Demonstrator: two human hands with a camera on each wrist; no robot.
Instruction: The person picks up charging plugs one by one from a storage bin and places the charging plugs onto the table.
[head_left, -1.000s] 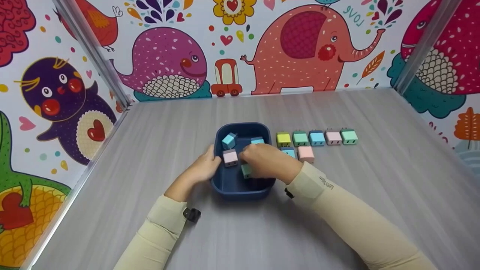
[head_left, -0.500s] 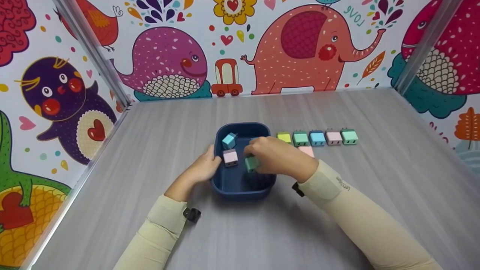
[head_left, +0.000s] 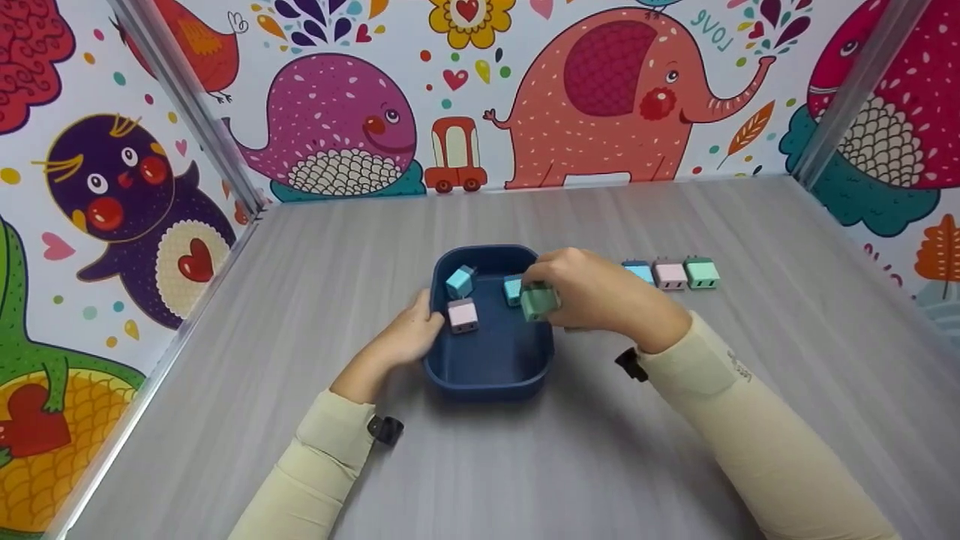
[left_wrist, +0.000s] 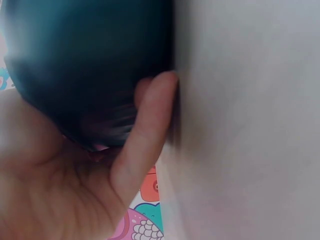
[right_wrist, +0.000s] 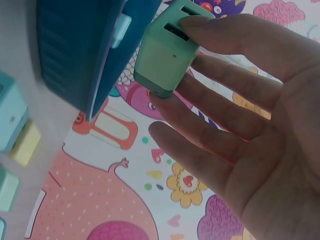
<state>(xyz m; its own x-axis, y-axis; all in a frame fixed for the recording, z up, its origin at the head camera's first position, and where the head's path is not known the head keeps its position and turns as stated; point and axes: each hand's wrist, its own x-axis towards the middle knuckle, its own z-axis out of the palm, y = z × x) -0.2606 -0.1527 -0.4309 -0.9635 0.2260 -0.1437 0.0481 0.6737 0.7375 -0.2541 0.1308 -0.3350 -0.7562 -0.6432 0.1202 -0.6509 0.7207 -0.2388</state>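
My right hand [head_left: 600, 296] pinches a green USB wall charger [head_left: 538, 301] above the right rim of a dark blue plastic bin [head_left: 487, 390]. In the right wrist view, the green charger [right_wrist: 170, 55] shows two dark USB slots, with my thumb lying over one of them. On the bin's left side, my left hand [head_left: 405, 334] holds the wall. The left wrist view has the left hand [left_wrist: 145, 135] close against the dark bin [left_wrist: 90, 65]. Inside the bin lie a pink charger [head_left: 463, 316], a blue charger [head_left: 460, 283] and another blue charger [head_left: 513, 290], partly hidden.
Right of the bin, a row of chargers stands on the grey table [head_left: 480, 480]: blue [head_left: 639, 271], pink [head_left: 670, 275] and green [head_left: 703, 273]. My right hand covers others there, some visible in the right wrist view, including a yellow charger [right_wrist: 26, 143]. Cartoon-printed walls surround the table.
My right hand has lifted the green charger from the bin's floor and carried it right, to above the rim. My left hand stays at the bin's left side.
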